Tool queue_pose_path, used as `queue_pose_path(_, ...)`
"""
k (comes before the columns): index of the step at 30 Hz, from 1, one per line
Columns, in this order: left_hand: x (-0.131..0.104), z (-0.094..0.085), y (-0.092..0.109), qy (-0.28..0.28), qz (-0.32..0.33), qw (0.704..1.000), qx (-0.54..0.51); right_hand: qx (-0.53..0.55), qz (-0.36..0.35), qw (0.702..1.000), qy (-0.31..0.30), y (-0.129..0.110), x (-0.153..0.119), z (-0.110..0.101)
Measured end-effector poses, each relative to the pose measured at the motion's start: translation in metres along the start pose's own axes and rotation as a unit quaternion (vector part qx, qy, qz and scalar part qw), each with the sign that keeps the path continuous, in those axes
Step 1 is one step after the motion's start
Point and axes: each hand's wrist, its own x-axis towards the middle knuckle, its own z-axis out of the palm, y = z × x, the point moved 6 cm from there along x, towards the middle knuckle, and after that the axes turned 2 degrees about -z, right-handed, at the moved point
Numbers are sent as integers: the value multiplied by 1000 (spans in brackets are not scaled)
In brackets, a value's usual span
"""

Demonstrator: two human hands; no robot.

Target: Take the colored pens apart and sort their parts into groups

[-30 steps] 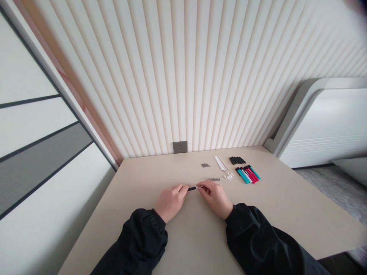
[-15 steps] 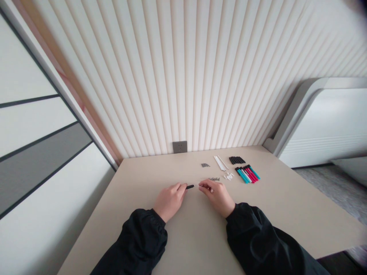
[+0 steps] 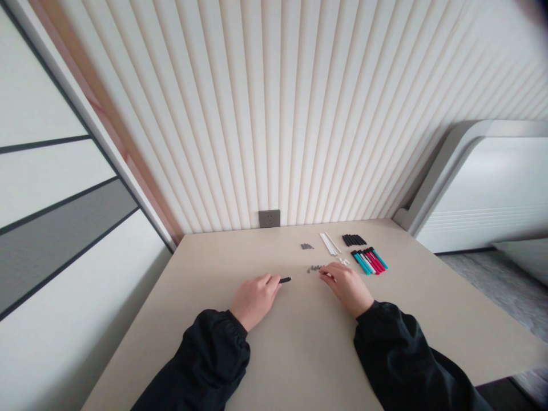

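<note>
My left hand (image 3: 256,298) is closed round a black pen barrel (image 3: 285,279), whose small pale tip points right. Just over the tabletop, my right hand (image 3: 346,285) has thumb and fingers pinched together; anything between them is too small to make out. Beside its fingertips lie several small grey metal pen parts (image 3: 314,268). Behind that hand, partly covered by it, are small white plastic pieces (image 3: 344,261).
Farther back on the beige table (image 3: 205,268) lie small grey springs or similar pieces (image 3: 307,246), thin white refills (image 3: 327,244) and a row of black tubes (image 3: 354,240). Coloured pen barrels with black ends (image 3: 370,261) lie to the right. A wall socket (image 3: 269,218) is behind.
My right hand has moved right, away from the pen tip, to the small metal parts. The left hand still holds the black barrel in nearly the same place.
</note>
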Motion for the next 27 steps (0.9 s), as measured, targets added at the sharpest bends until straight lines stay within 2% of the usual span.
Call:
queue_pose_path(6,0,1,0,5,4,1000,-1,-45,-3,998,-37,-13,2,14)
queue_pose_path(16,0,2,1,-4,5,1000,-6,-79,25,997,4,-14,5,17)
queue_pose_path(18,0,3,0,-1,6,1000,-1,-81,4,996,27,-23,6,12)
queue_pose_path(21,0,2,4,15,31,999,1,-46,-67,995,53,-49,4,5)
queue_pose_path(24,-1,-2,11,34,73,997,-3,6,-119,992,29,-73,1,6)
queue_pose_path(27,-1,-7,18,49,101,994,-8,10,-129,992,-7,-83,0,13)
